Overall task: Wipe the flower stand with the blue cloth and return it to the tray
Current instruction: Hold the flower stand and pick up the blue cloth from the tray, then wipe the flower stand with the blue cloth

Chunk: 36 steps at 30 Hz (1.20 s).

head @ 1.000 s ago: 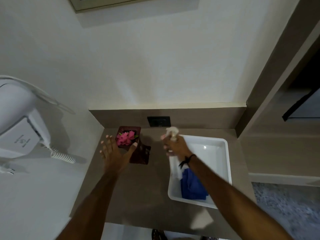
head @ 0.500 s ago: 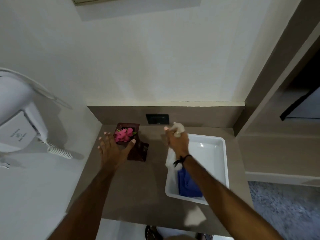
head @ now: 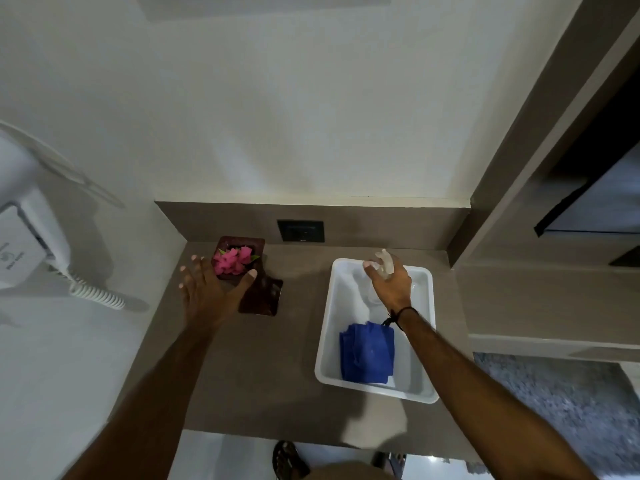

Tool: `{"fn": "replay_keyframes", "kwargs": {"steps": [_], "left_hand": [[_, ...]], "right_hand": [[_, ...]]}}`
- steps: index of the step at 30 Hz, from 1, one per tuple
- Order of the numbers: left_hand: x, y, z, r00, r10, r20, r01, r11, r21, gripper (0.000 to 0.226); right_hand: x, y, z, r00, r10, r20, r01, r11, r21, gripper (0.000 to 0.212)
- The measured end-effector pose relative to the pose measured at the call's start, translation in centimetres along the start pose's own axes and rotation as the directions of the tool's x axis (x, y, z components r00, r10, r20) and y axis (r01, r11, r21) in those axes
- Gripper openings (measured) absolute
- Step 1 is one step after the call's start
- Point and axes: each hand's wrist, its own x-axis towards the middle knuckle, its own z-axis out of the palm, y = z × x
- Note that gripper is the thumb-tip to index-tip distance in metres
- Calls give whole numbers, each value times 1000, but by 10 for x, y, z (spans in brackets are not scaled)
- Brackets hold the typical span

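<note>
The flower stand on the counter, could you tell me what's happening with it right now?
The person's left hand is spread open around the flower stand on the counter. The right hand grips a spray bottle over the white tray. The blue cloth lies untouched in the tray; wiping hasn't started.

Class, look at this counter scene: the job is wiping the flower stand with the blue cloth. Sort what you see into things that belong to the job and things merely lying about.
Belongs to the job:
dark brown flower stand with pink flowers
folded blue cloth
white plastic tray
left hand
right hand, gripping a clear spray bottle

Just lying about:
white wall-mounted hairdryer with coiled cord
black wall socket
</note>
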Motion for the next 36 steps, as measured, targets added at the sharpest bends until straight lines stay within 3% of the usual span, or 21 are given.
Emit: {"fn": "replay_keyframes", "kwargs": {"steps": [3,5,10,13,16,19,23,25,29,33,36], "left_hand": [[0,-1,1,1000,3,7,-3,1000,-2,139],[1,-1,1,1000,3,11,-3,1000,2,136],[0,-2,3,1000,-1,18,1,1000,-3,132],[-1,-1,2,1000,-3,21,3,1000,-14,132],[-1,1,1,1000,-7,27,8,1000,-26,132],[-2,1,0,1000,-12,28,13,999,-34,132],[-2,2,1,999,-18,42,19,999,-41,132],[-2,2,0,999,-28,46,31,998,-51,132],[-1,2,2,999,-32,25,34,997,-63,129],[-1,1,6,999,-37,-24,35,996,-80,128],[0,-2,9,999,-34,-8,33,995,-90,133]], "right_hand": [[-24,26,-9,992,128,-19,-129,990,-60,96],[-42,47,-15,984,177,-17,-178,973,-149,107],[-67,75,-15,956,287,69,-221,851,-476,78],[-67,74,-12,906,405,122,-320,844,-430,76],[-65,64,-11,840,482,247,-419,867,-269,66],[-67,42,-7,857,425,292,-407,905,-123,48],[-66,1,19,910,271,315,-341,920,194,27],[-63,-23,44,940,167,298,-222,962,161,24],[-65,-70,101,976,77,205,-88,995,45,38],[-88,-76,152,944,14,331,-92,971,221,32],[-101,-51,172,927,-15,374,-44,988,148,31]]}}
